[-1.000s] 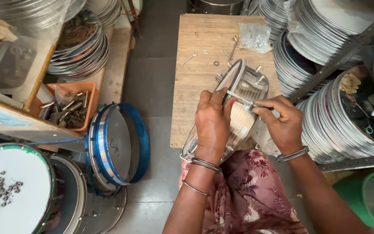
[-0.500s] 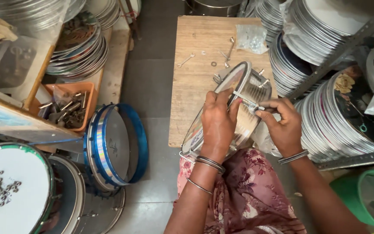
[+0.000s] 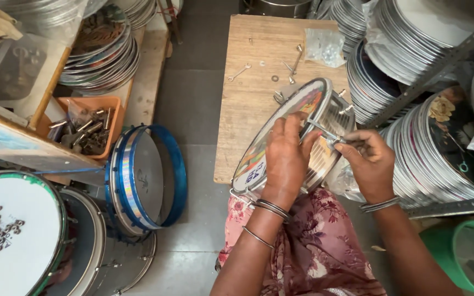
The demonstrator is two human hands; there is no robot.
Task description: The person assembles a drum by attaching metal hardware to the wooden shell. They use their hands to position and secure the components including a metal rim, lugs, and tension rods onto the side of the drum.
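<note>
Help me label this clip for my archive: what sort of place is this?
Probably a small drum-making or repair workshop. Both hands work on a metal-rimmed drum at a wooden table, stacks of metal hoops fill the shelves, and an orange tray of metal fittings sits beside a blue drum shell.

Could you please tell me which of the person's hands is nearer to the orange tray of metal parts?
Left. The left hand grips the rim of the small drum, on the side towards the orange tray. The right hand is on the drum's far side, farther off.
</note>
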